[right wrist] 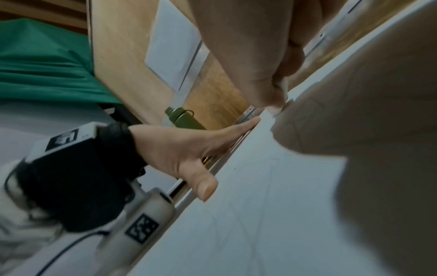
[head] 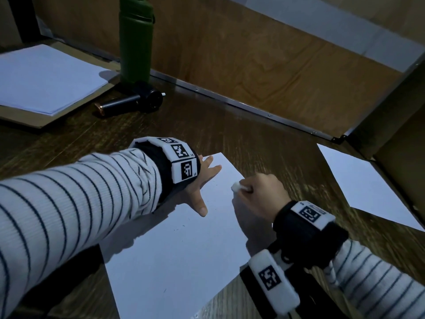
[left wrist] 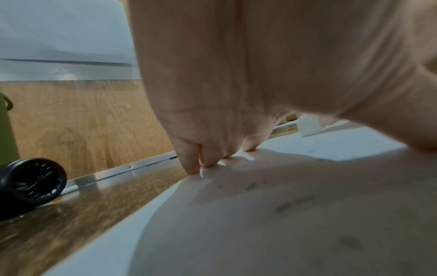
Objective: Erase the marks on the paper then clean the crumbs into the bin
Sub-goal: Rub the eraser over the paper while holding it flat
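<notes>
Dark wood-grain tabletop (head: 230, 125) fills your head view, backed by a lighter wooden panel (head: 230, 54) with a metal strip along its foot. Your sheet of paper (head: 179, 249) lies in front of you, with a few small dark crumbs (head: 182, 226) scattered on it. Your left hand (head: 202, 180) lies flat on the sheet's far left edge, fingers straight and thumb spread wide. Your right hand (head: 262, 192) pinches a small white eraser (head: 236, 187) and holds it against the paper near the far corner. A green bottle (head: 135, 42) stands at the back, with a black handheld fan (head: 138, 102) lying just in front of it. A paper stack (head: 46, 77) sits far left and another sheet (head: 368, 187) far right.

From your left wrist, straight fingertips (left wrist: 194, 164) press the paper's (left wrist: 106, 242) edge; blurred dark specks (left wrist: 283, 205) lie on it, and the eraser (left wrist: 309, 125) shows beyond.

From your right wrist, your curled fingers (right wrist: 272, 89) meet the paper (right wrist: 260, 205); the eraser itself is hard to make out. Your left hand (right wrist: 184, 149) shows flat on the edge.
</notes>
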Motion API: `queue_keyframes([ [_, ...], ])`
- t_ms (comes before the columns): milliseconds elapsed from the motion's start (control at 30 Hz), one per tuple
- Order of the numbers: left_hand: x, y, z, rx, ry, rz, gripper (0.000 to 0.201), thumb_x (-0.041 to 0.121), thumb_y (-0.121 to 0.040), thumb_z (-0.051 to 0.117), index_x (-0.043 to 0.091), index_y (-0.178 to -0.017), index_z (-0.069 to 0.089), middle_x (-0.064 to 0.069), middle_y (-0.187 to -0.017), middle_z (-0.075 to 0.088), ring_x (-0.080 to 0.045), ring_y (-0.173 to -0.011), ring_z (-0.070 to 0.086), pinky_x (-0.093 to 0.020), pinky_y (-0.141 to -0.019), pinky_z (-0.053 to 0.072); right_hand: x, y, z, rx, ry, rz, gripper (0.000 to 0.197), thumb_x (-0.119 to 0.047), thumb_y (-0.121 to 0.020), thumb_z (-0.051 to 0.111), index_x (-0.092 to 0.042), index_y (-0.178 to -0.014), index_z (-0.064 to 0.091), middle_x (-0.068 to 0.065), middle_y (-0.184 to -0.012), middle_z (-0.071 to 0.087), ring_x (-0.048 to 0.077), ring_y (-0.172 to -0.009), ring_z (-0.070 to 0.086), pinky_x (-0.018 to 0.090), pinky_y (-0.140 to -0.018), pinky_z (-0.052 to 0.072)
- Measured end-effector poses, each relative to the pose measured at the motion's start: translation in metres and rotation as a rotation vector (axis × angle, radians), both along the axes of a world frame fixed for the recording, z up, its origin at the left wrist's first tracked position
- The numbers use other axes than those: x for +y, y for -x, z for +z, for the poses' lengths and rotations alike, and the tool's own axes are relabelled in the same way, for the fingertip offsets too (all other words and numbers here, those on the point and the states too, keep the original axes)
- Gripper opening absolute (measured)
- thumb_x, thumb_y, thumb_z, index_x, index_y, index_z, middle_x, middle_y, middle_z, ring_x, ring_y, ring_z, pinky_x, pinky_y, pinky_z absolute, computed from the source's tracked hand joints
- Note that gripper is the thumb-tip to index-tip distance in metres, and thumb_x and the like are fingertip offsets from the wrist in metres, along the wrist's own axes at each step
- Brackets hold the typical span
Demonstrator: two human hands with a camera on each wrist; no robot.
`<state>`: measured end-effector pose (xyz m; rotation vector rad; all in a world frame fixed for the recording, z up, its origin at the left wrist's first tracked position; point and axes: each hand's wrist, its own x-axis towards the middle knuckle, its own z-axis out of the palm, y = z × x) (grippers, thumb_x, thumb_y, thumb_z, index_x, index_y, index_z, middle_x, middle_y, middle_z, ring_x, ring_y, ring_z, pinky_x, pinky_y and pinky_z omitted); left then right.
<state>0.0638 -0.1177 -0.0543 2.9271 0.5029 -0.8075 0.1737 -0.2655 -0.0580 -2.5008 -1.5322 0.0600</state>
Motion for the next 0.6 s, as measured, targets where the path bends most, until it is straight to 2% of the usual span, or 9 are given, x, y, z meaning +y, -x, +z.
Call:
queue_keyframes([
  [67,0.000,-0.001,0.000,0.004,-0.002,-0.001,0.128,0.073,-0.063,0.063,0.024,-0.147,-0.019,-0.007,-0.157,-0.020,-0.028,-0.146,-0.012,-0.054,-0.114,0.005,0.001,0.009,0.001,-0.007,-0.011,0.048,0.046,-0.026,-0.083,0.051,-0.016,-0.043,0.030,0.004,-0.050,0.031,0.029,-0.063,0.034,0.029,-0.055,0.032],
  [100,-0.001,-0.001,0.000,0.010,-0.004,0.001,0.127,0.072,-0.064,0.063,0.024,-0.147,-0.020,-0.007,-0.157,-0.020,-0.028,-0.146,-0.012,-0.054,-0.114,0.005,-0.001,0.018,0.001,0.013,-0.006,0.117,0.043,-0.028,-0.083,0.050,-0.018,-0.044,0.035,0.004,-0.050,0.033,0.028,-0.061,0.035,0.030,-0.056,0.035],
  [167,-0.002,-0.002,0.001,0.022,-0.012,0.007,0.126,0.072,-0.065,0.063,0.024,-0.147,-0.021,-0.007,-0.156,-0.022,-0.029,-0.146,-0.013,-0.054,-0.115,0.005,-0.005,0.037,-0.001,0.046,0.020,0.253,0.038,-0.031,-0.087,0.049,-0.013,-0.054,0.050,0.002,-0.052,0.041,0.023,-0.057,0.039,0.031,-0.059,0.039],
  [200,-0.003,-0.002,0.002,0.026,-0.014,0.009,0.126,0.072,-0.065,0.062,0.024,-0.147,-0.021,-0.007,-0.156,-0.022,-0.029,-0.146,-0.013,-0.054,-0.115,0.005,-0.006,0.041,-0.002,0.044,0.036,0.280,0.040,-0.031,-0.089,0.049,-0.015,-0.053,0.044,0.001,-0.051,0.040,0.020,-0.054,0.038,0.030,-0.057,0.037],
  [300,-0.001,-0.001,0.001,0.013,0.010,0.009,0.130,0.073,-0.062,0.065,0.024,-0.147,-0.020,-0.007,-0.157,-0.021,-0.028,-0.146,-0.013,-0.054,-0.115,0.005,-0.002,0.022,0.000,0.001,0.038,0.126,0.045,-0.026,-0.085,0.050,-0.016,-0.046,0.030,0.003,-0.049,0.031,0.024,-0.055,0.033,0.030,-0.051,0.027],
  [367,0.001,0.000,-0.002,0.003,0.023,0.005,0.138,0.079,-0.050,0.062,0.026,-0.147,-0.020,-0.006,-0.157,-0.021,-0.028,-0.146,-0.013,-0.055,-0.114,0.004,0.002,0.004,0.005,0.008,0.017,-0.024,0.044,-0.022,-0.082,0.050,-0.013,-0.045,0.028,0.003,-0.050,0.029,0.028,-0.061,0.034,0.030,-0.049,0.024],
  [433,0.001,0.000,-0.002,0.000,0.019,0.006,0.137,0.080,-0.049,0.061,0.027,-0.147,-0.020,-0.005,-0.157,-0.021,-0.028,-0.145,-0.014,-0.056,-0.114,0.004,0.005,-0.001,0.005,0.011,0.009,-0.055,0.046,-0.020,-0.083,0.050,-0.013,-0.045,0.026,0.002,-0.050,0.028,0.028,-0.062,0.033,0.029,-0.047,0.024],
  [533,-0.001,-0.001,0.001,0.011,0.014,0.003,0.128,0.072,-0.064,0.065,0.025,-0.147,-0.021,-0.006,-0.156,-0.022,-0.028,-0.145,-0.015,-0.055,-0.114,0.003,-0.001,0.023,0.004,0.022,0.006,0.100,0.041,-0.029,-0.082,0.048,-0.012,-0.048,0.033,0.005,-0.049,0.033,0.025,-0.056,0.034,0.030,-0.051,0.032],
  [600,-0.002,-0.001,0.003,0.026,0.002,0.010,0.125,0.070,-0.066,0.063,0.026,-0.147,-0.022,-0.005,-0.156,-0.024,-0.028,-0.145,-0.015,-0.054,-0.115,0.003,-0.007,0.040,0.000,0.054,0.032,0.241,0.039,-0.033,-0.086,0.048,-0.016,-0.051,0.045,0.003,-0.051,0.042,0.020,-0.055,0.038,0.030,-0.058,0.036],
])
